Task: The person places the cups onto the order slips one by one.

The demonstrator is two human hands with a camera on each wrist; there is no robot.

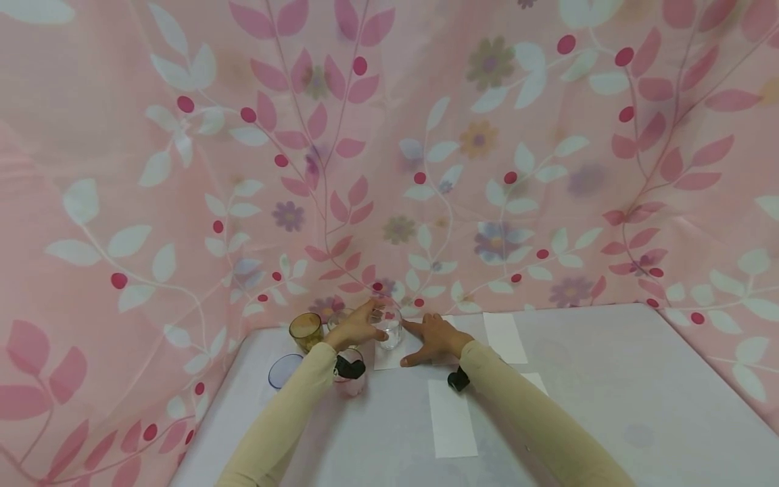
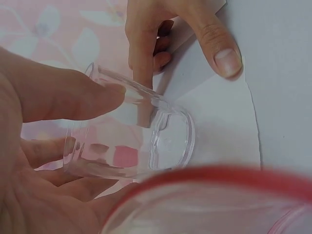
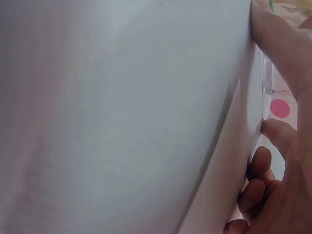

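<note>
My left hand grips a clear glass near the back of the table. In the left wrist view, the thumb lies across the side of this glass and the fingers curl around its far side. The glass's base overlaps a white sheet of paper. To the right of it, my right hand rests with fingers spread, its thumb down on that paper. One straight finger of the right hand shows behind the glass. In the right wrist view its fingertips meet the paper's surface.
Around my left forearm stand an amber glass, a blue-rimmed glass and a pink glass. Another glass is partly hidden behind the left hand. More white papers lie on the table. A floral curtain hangs along the back edge.
</note>
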